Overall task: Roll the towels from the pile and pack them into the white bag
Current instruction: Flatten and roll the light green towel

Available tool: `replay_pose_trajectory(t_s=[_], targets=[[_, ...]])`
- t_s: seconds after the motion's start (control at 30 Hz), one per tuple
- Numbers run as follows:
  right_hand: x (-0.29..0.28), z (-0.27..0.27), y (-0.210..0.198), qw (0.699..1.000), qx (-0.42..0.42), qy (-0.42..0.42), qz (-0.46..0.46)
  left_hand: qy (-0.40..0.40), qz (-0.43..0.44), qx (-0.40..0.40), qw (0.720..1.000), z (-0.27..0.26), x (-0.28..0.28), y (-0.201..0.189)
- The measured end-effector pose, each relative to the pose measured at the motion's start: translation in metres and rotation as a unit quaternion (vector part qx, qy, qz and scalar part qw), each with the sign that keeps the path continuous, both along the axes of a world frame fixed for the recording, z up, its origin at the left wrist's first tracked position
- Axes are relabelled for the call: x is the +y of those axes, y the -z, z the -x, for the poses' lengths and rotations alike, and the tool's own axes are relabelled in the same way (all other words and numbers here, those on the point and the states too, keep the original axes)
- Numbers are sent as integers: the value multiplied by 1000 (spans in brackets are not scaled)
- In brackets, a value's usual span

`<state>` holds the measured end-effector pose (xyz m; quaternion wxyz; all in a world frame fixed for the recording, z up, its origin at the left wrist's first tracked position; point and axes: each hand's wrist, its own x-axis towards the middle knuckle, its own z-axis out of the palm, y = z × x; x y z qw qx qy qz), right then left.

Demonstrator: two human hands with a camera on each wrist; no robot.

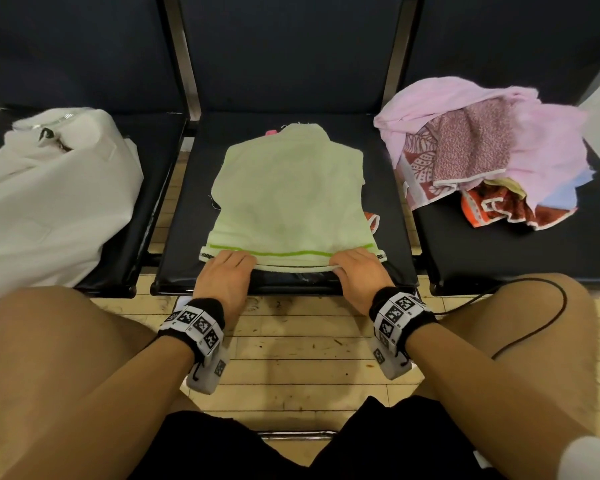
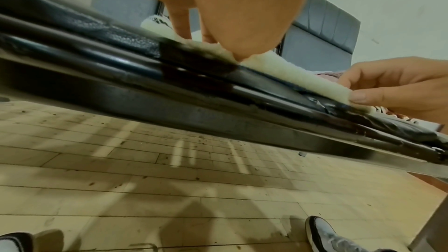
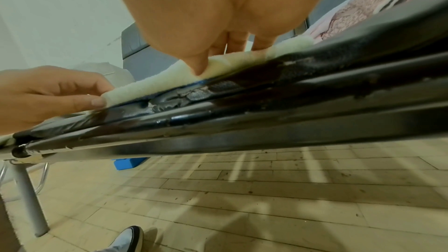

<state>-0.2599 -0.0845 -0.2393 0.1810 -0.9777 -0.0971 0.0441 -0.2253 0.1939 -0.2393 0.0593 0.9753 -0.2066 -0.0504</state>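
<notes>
Rolling setup: the pale green towel (image 1: 288, 199) is lying spread flat on the middle seat (image 1: 388, 188), long axis running straight away from the person, green-striped near hem lying crosswise at the seat's front edge.
Bag: the white bag (image 1: 49, 188) is sitting on the seat to the left, well apart from the towel, so the left hand is looking like the nearer one for packing.
Pile: the towel pile (image 1: 482, 150) is waiting on the seat to the right, pink cloth on top.
Hands to towel: both are sitting at the near hem, the whole towel stretching forward from them, so the roll is likely going away from the body.
Left hand: the left hand (image 1: 227, 271) is pinching the hem's left end, fingers on top, thumb (image 3: 97, 102) against the edge.
Right hand: the right hand (image 1: 357, 270) is pinching the right end the same way, thumb (image 2: 361, 98) pressing the thick folded edge.
</notes>
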Motion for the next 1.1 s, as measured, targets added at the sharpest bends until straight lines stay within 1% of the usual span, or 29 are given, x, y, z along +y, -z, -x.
replay_pose_trajectory(t_s=[0.1,0.17,0.23,0.3,0.33,0.4,0.43,0.5,0.57,0.6,0.7,0.77,0.87,0.97,1.03,1.1], targets=[[1,-2,-3,999,33,1,32,-20,4,7,1000,-1,-2,-1],[2,-5,-4,998,45,6,45,-31,-9,16,999,-2,-3,-2],[4,-6,-5,997,58,3,46,-38,-28,30,998,-3,-4,-2],[5,-5,-2,998,56,9,31,-51,-19,32,998,-3,-4,-1],[5,-3,-1,999,35,16,18,-60,-4,27,998,-3,-3,-1],[4,-1,1,999,-41,27,-6,-73,24,3,997,-3,-2,0],[3,-1,1,997,-79,20,2,-74,32,-12,997,-3,-1,1],[4,-1,4,992,-110,-23,58,-58,42,-37,997,-4,-2,2],[7,0,5,990,-96,-56,83,-26,45,-28,998,-4,-4,3],[8,2,4,991,-90,-56,82,-14,50,-16,999,-4,-4,3],[6,9,3,996,-76,-17,34,-20,69,-11,997,-4,1,3],[3,10,5,997,-77,-9,32,-15,83,-21,996,-2,4,5],[1,9,7,997,-65,-3,44,1,70,-33,997,0,6,7],[-2,5,4,998,-36,2,44,-14,64,-33,997,-1,8,7],[-1,4,0,999,1,-5,48,-23,52,-20,998,-2,8,5],[1,5,1,999,8,6,40,-34,41,-3,999,-2,6,3]])
